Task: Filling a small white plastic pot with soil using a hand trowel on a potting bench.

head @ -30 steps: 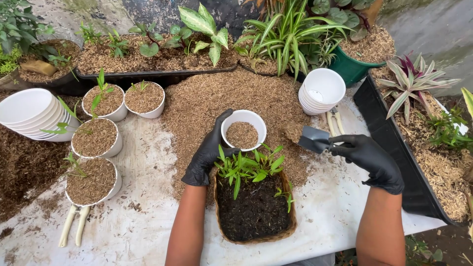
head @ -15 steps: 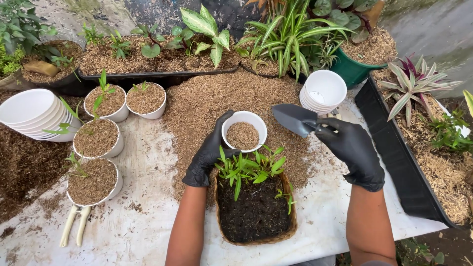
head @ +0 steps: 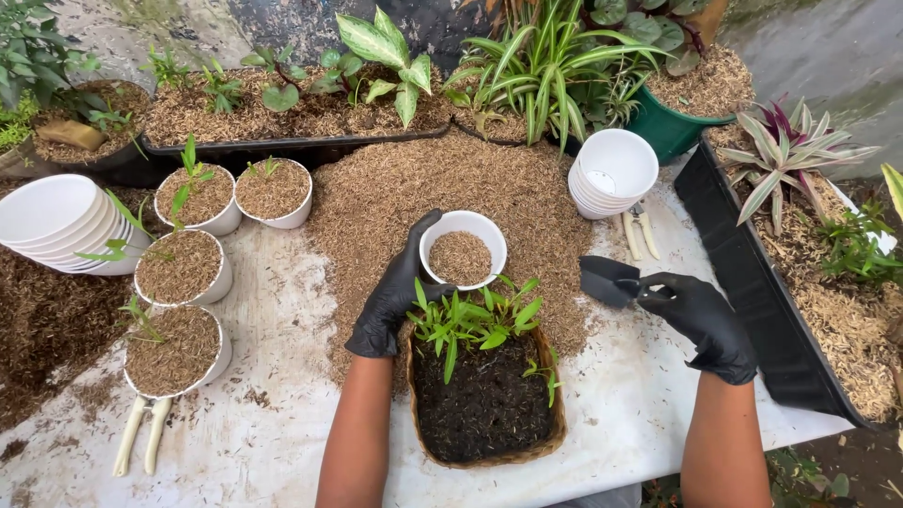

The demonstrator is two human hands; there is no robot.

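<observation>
The left hand [head: 393, 299], in a black glove, curls its fingers [head: 420, 246] around the near left side of a small white pot [head: 463, 248], thumb at the lower rim, holding it upright. The pot is partly filled with tan rice husk and stands on the husk pile [head: 442, 193] spread over the white table [head: 273, 414], just behind a woven basket [head: 489, 400] of dark soil with green seedlings [head: 475, 320] along its far edge. The pot touches the seedling tips.

The right hand [head: 701, 320], also gloved in black, is closed around the handle of a dark hand trowel [head: 609, 280]; its blade points left, at the right edge of the husk pile, and whether it touches the husk cannot be told.

Behind the trowel stands a stack of empty white pots [head: 613, 174], with cream-handled pruners [head: 638, 230] lying beside it. On the left, 4 white pots filled with husk [head: 179, 268] hold small green shoots, a second stack of white pots [head: 61, 221] lies tipped on its side, and another pair of cream pruners [head: 141, 437] lies near the table's front. A long black tray of plants [head: 282, 113] runs along the back, and a black tray [head: 762, 292] borders the right side.
</observation>
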